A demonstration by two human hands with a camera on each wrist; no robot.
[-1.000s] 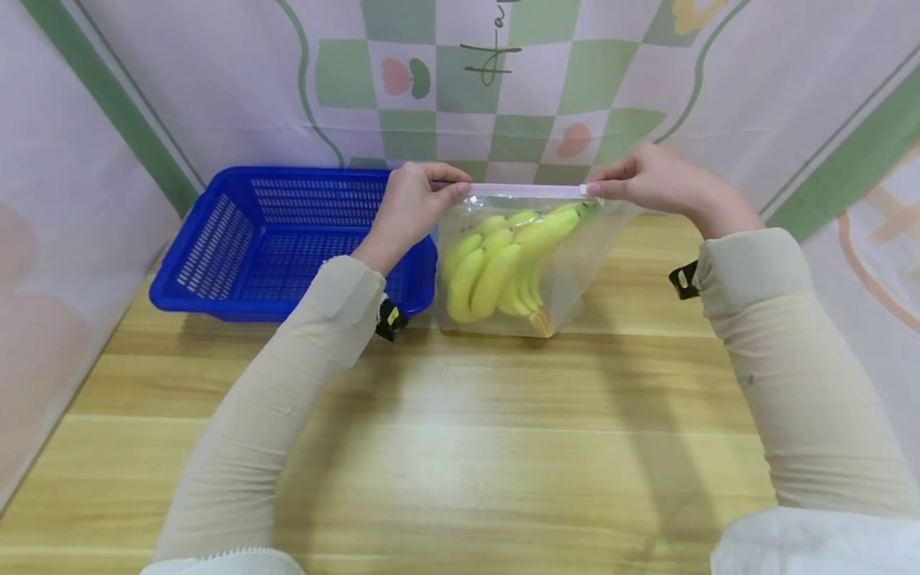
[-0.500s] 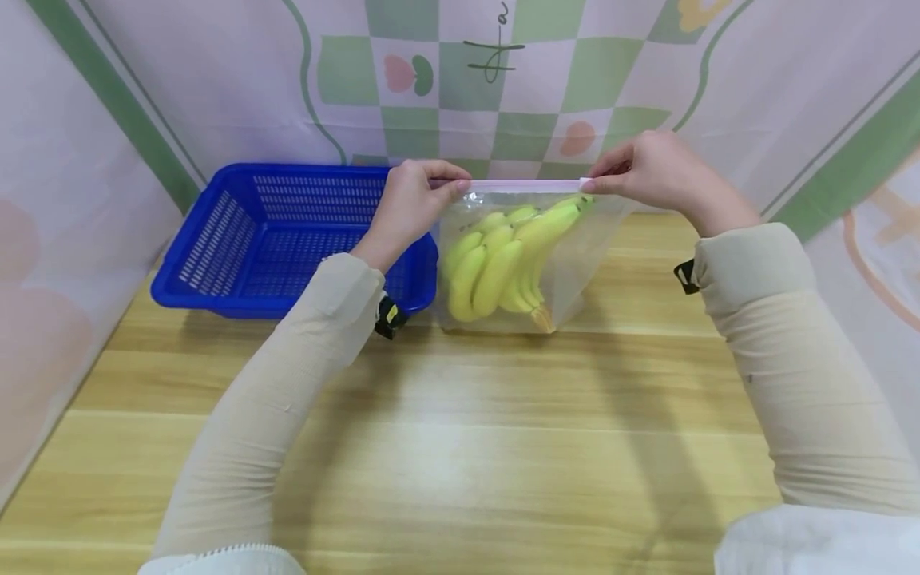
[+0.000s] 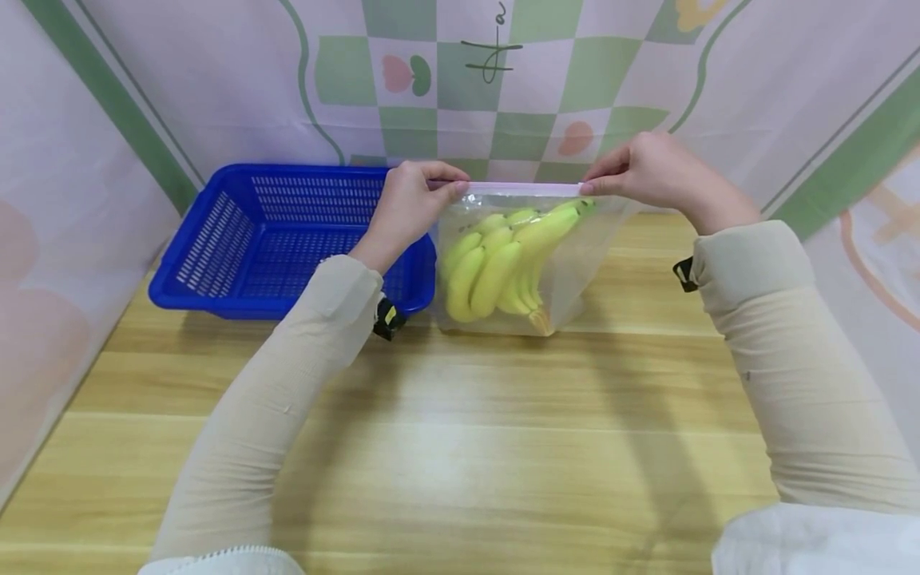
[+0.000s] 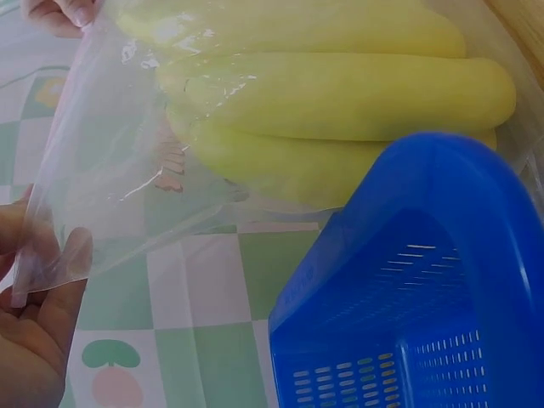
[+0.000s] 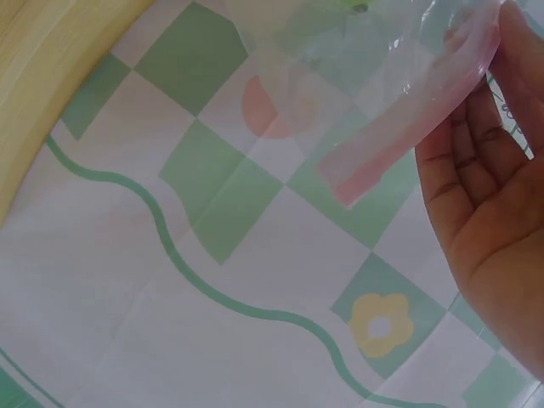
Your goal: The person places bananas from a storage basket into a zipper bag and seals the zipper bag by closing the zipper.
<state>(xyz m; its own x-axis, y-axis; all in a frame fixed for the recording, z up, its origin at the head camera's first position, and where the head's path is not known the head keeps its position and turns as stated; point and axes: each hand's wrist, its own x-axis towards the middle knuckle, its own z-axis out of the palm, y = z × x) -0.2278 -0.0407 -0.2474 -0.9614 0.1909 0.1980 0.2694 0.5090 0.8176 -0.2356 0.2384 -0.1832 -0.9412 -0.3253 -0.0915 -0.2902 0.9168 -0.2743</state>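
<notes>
A clear zip bag with a pink strip along its top stands upright on the table, a bunch of bananas inside. At the strip's left end, my left hand pinches the bag between thumb and fingers. Farther right along the strip, my right hand pinches the top edge with its thumb and index finger. The right wrist view shows the free end of the pink strip sticking out past that hand. In the left wrist view the bananas show through the film.
A blue plastic basket with slotted walls stands left of the bag, partly behind my left forearm. The wooden table ends at a patterned cloth wall close behind the bag. Cloth also rises at both sides.
My right hand has shifted very slightly left along the strip, and the white slider seen beside its fingertips earlier is now mostly covered. The left hand, bag and basket stay in place.
</notes>
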